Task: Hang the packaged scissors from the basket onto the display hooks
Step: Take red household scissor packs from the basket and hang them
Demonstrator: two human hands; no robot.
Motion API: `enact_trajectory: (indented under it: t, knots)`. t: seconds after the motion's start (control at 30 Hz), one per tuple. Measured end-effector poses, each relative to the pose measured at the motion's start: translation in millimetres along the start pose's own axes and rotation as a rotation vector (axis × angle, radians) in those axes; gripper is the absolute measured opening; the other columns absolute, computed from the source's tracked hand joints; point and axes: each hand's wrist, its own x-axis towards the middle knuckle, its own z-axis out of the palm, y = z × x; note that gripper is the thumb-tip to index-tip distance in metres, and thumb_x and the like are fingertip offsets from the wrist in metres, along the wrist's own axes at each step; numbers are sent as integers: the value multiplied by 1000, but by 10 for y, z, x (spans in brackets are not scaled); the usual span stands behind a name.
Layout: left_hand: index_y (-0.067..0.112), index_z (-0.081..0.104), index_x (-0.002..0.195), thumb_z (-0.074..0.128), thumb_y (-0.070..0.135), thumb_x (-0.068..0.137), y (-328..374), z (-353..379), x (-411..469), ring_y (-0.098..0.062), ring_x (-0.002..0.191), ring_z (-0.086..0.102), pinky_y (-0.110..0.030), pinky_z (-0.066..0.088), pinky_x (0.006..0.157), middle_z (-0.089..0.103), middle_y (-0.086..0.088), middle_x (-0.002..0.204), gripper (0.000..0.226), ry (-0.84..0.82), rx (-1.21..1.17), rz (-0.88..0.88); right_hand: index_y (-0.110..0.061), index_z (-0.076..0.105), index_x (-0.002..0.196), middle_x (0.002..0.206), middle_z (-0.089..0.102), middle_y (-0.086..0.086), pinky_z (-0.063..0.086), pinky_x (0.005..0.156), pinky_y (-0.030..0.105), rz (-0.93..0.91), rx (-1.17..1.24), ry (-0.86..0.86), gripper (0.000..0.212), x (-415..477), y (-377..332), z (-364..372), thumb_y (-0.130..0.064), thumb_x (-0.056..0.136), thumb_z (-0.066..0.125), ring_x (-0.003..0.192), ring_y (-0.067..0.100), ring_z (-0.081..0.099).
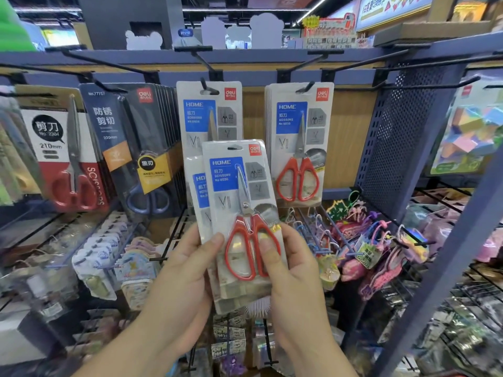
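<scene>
**Observed:** The left hand [185, 268] and right hand [291, 268] both grip a small stack of packaged scissors by its lower half. The thumbs press on the front pack [234, 180] over the red handles, and the fingers curl behind. At least one more pack sits behind the front pack, offset to its left. The stack is upright and clear of the rack, and no held pack is on a hook yet.

**Assessment:** The front pack's label appears to match the hung packs [299, 142] above and to its right, on the hook [306, 87] there. The pack directly above it [209, 115] looks like a longer model.

**Recommended:**
- Separate the front pack with the right hand and keep the rest in the left.
- Raise it up and to the right.
- Line its hang slot [235, 148] up with the hook tip and slide it fully back.

**Risk:** With so low a grip the card top may flop, and the slot may miss the hook.
</scene>
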Motion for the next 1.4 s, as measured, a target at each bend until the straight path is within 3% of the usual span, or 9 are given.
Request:
enact_trajectory:
  t: [0.1,0.23,0.33,0.47,0.63,0.77,1.03,1.23,1.4]
  knots:
    - [25,72,127,55,22,95,-6,35,-6,-34,114,74,-64,59,93,76,-9,125,36,17,0,-19,-27,75,105,110,78,7,60,80,30,9,57,31,15,14,14,-23,-24,93,67,102,22,75]
    - [26,73,122,51,21,104,15,41,21,-29,98,79,-53,66,76,79,-9,117,30,87,76,33,-22,71,100,100,78,5,60,76,31,-25,83,99,18,33,-19,-124,-33,87,65,88,18,74]
    - [35,75,114,48,24,109,50,-4,63,-21,81,79,-49,66,68,81,-5,108,30,164,201,83,-18,65,92,78,69,-10,51,66,18,-179,-66,157,20,81,-133,-244,-38,89,61,72,4,63]
    - [34,74,110,47,22,110,123,-29,98,-10,73,76,-32,60,51,81,1,101,29,199,256,150,-17,60,96,80,65,-9,51,65,19,-288,-75,193,19,212,-320,-386,-35,92,58,72,4,60]
    - [37,72,112,46,28,110,187,-16,83,-15,73,76,-35,58,48,81,0,101,27,187,318,148,-21,59,96,78,64,-17,50,66,17,-398,-142,205,14,461,-576,-465,-34,96,57,71,0,60]
    - [35,70,115,46,28,110,227,20,56,-17,65,73,-30,51,39,79,-1,96,26,190,320,145,-19,58,94,74,65,-17,50,62,17,-357,-184,192,13,593,-603,-479,-18,107,54,67,-1,60]
    - [38,73,110,45,28,111,285,-41,69,-21,73,77,-33,56,43,81,-3,99,29,210,370,180,-6,63,101,77,67,4,49,42,27,-249,-225,212,16,656,-536,-498,-21,105,59,58,15,62]
    - [35,76,104,47,25,111,357,-129,153,-17,70,76,-34,61,53,81,-6,91,31,204,491,269,-18,66,95,78,70,3,49,47,28,-277,-300,203,12,719,-493,-529,-25,104,63,60,13,63]
    - [28,73,107,46,23,111,492,-28,219,-11,59,71,-25,56,46,75,-1,75,28,151,543,325,-30,67,93,90,75,3,57,64,44,-259,-425,215,12,855,-404,-585,-39,102,64,78,25,71]
